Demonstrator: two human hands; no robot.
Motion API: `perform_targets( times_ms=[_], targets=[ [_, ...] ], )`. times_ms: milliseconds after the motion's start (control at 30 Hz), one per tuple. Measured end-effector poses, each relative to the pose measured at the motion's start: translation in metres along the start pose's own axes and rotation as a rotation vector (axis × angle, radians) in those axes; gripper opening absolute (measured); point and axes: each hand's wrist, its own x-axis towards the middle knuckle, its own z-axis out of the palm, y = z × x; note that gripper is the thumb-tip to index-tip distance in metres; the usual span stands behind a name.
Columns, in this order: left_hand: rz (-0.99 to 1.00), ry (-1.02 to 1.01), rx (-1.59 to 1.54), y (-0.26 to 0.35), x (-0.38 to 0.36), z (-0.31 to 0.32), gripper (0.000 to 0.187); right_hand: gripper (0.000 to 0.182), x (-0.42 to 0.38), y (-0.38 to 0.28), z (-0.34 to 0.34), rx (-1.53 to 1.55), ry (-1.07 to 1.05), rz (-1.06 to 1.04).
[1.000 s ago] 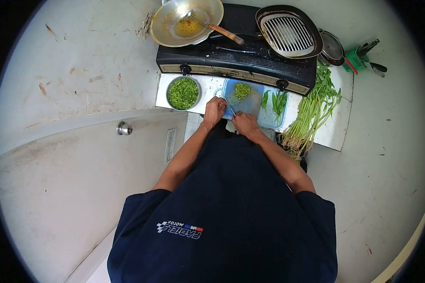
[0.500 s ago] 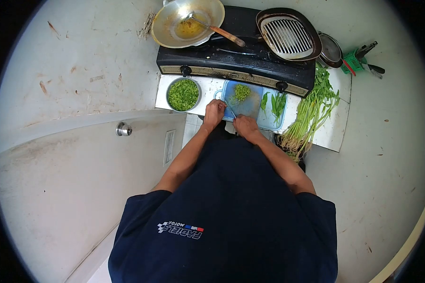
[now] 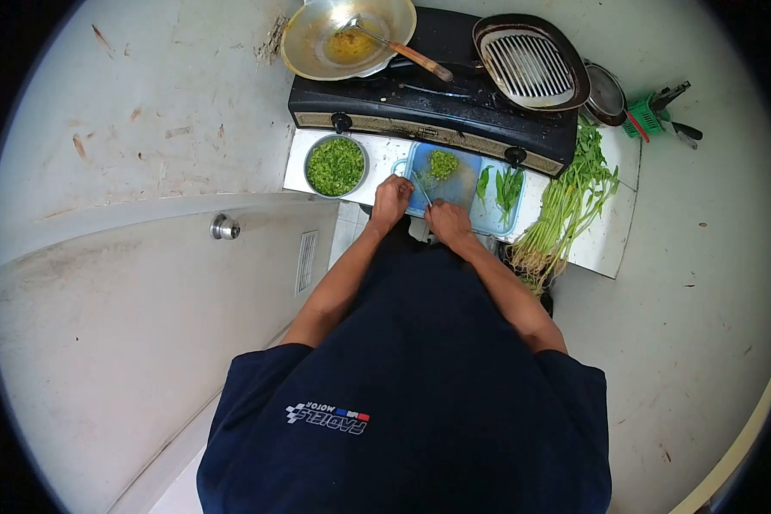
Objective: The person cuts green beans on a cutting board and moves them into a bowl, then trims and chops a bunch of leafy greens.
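Note:
My right hand [image 3: 448, 224] is closed around a knife [image 3: 421, 188], its thin blade slanting up and left over the blue cutting board [image 3: 461, 195]. At the board's left edge, my left hand [image 3: 391, 199] has its fingers pinched together close to the blade tip; whatever is between them is hidden. A small heap of chopped greens [image 3: 442, 164] lies on the board above both hands. Several whole green leaves [image 3: 508, 190] rest on the right part of the board. Left of it stands a round metal bowl [image 3: 367, 169] full of finely chopped greens [image 3: 334, 166].
Behind the board is a black stove [image 3: 428, 107] bearing a wok [image 3: 304, 47] with a wooden-handled spatula [image 3: 415, 60] and a grill pan [image 3: 529, 67]. Long rooted greens [image 3: 565, 206] overhang the counter at right. A green basket [image 3: 644, 116] holds knives.
The view has shifted slightly, so the stove and counter sit a little further right and higher. The knife's handle end and my right hand have moved slightly up; both hands keep their grip.

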Motion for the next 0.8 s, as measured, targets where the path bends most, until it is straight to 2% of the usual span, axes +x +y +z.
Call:
perform_targets(
  times_ms=[267, 800],
  targets=[
    [0.014, 0.035, 0.0, -0.007, 0.0, 0.005, 0.006, 0.04, -0.001, 0.0, 0.009, -0.025, -0.031, -0.031],
    [0.018, -0.045, 0.001, -0.01, 0.001, 0.001, 0.01, 0.037, 0.003, -0.002, 0.008, -0.004, -0.071, -0.026]
  ],
)
